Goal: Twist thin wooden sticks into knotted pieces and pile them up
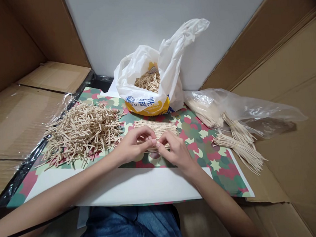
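My left hand (138,143) and my right hand (174,148) meet fingertip to fingertip over the middle of the table. Both are closed in a pinch on a small piece of pale, thin stick (157,142), mostly hidden by the fingers. Beneath and behind them lies a row of straight pale sticks (158,125), side by side on the camouflage-patterned cover (193,150). Left of my left hand is a heap of short, bent and looped pale pieces (82,133).
A white plastic bag (148,97) holding similar short pieces stands at the back. To the right, bundles of straight sticks (239,152) lie beside a clear plastic bag (267,111). White paper (141,185) lies along the front. Cardboard (300,151) flanks the table, with a wall behind.
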Available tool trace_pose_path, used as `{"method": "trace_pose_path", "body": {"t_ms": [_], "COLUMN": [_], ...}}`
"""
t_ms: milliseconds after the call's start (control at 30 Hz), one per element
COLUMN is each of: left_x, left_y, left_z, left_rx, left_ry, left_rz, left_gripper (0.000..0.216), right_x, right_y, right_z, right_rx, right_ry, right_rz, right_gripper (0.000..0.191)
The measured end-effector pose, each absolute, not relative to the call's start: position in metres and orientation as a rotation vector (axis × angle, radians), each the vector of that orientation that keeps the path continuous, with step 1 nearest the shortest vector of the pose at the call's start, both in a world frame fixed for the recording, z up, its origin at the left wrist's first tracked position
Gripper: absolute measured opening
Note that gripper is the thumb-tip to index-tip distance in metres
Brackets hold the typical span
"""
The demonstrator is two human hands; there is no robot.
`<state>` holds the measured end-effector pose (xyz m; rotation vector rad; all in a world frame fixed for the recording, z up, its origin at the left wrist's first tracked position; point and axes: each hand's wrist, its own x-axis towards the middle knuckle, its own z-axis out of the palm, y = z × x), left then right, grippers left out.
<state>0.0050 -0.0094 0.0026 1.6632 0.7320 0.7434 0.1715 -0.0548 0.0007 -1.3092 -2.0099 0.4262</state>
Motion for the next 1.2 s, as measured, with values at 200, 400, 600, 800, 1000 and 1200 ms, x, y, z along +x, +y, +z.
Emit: {"method": "trace_pose_path", "body": {"t_ms": [200, 400, 600, 800, 1000, 1200], "left_x": [-0.001, 0.001, 0.002, 0.002, 0.002, 0.005], "left_y": [-0.014, -0.013, -0.013, -0.01, -0.01, -0.013], "left_z": [0.011, 0.007, 0.005, 0.009, 0.006, 0.006], "left_rx": [2.261, 2.348, 2.244, 1.905, 1.913, 1.938], "left_ry": [0.729, 0.781, 0.883, 0.984, 0.981, 0.97], "left_rz": [0.842, 0.819, 0.812, 0.764, 0.78, 0.751], "left_gripper": [0.015, 0.018, 0.013, 0.015, 0.017, 0.017], "right_x": [0.171, 0.173, 0.172, 0.174, 0.165, 0.161], "right_y": [-0.055, -0.05, -0.047, -0.05, -0.056, -0.056], "right_z": [0.004, 0.003, 0.0, 0.004, 0.002, -0.001], "right_rx": [-1.358, -1.352, -1.291, -1.349, -1.391, -1.447], "right_ry": [-1.877, -1.708, -1.619, -1.801, -1.995, -2.044], "right_rz": [0.664, 0.978, 1.2, 0.868, 0.55, 0.334], "right_gripper": [0.013, 0.013, 0.014, 0.015, 0.008, 0.012]}}
